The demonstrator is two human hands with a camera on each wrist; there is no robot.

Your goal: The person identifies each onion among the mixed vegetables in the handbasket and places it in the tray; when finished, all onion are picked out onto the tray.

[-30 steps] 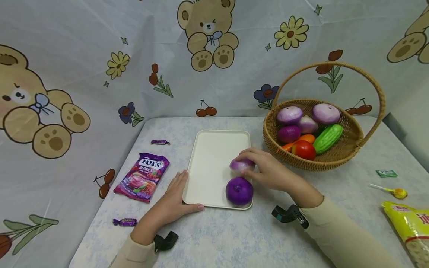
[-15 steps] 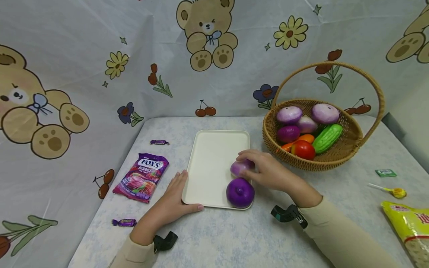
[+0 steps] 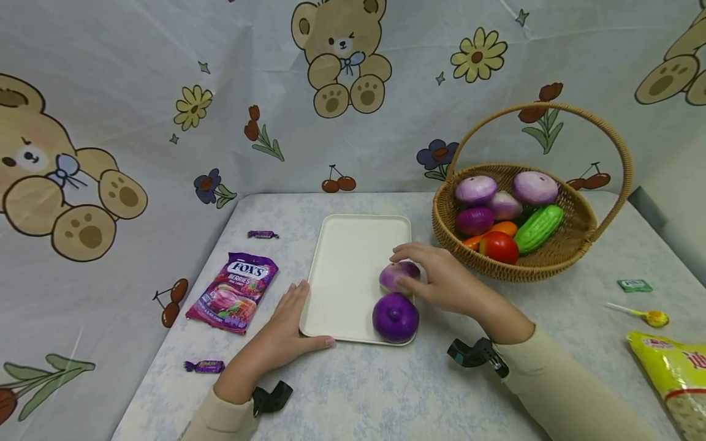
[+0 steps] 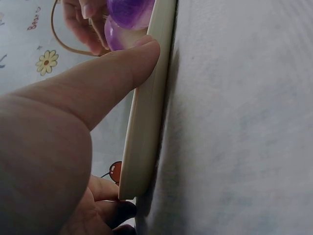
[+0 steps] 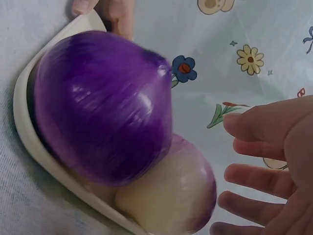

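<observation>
A cream rectangular tray (image 3: pixel 353 269) lies on the table with two onions at its near right corner. The dark purple onion (image 3: pixel 395 317) sits nearest the corner, and the paler purple-and-white onion (image 3: pixel 398 277) lies against it, just behind. My right hand (image 3: pixel 441 278) hovers at the paler onion, its fingers spread loosely; in the right wrist view a gap shows between the fingertips (image 5: pixel 234 122) and that onion (image 5: pixel 168 191). My left hand (image 3: pixel 284 327) rests at the tray's near left corner, fingers straight along the left side and thumb (image 4: pixel 142 56) on the near rim.
A wicker basket (image 3: pixel 513 272) with a tall handle stands at the back right, holding several onions, a tomato, a carrot and a cucumber. A candy bag (image 3: pixel 234 293) and wrapped candies lie left; a lollipop (image 3: pixel 655 318), green packet (image 3: pixel 634 285) and yellow bag (image 3: pixel 673 380) lie right.
Both onions have shifted slightly toward the near right corner of the tray. The fingers of my right hand have loosened from the paler onion. My left hand has stayed in place.
</observation>
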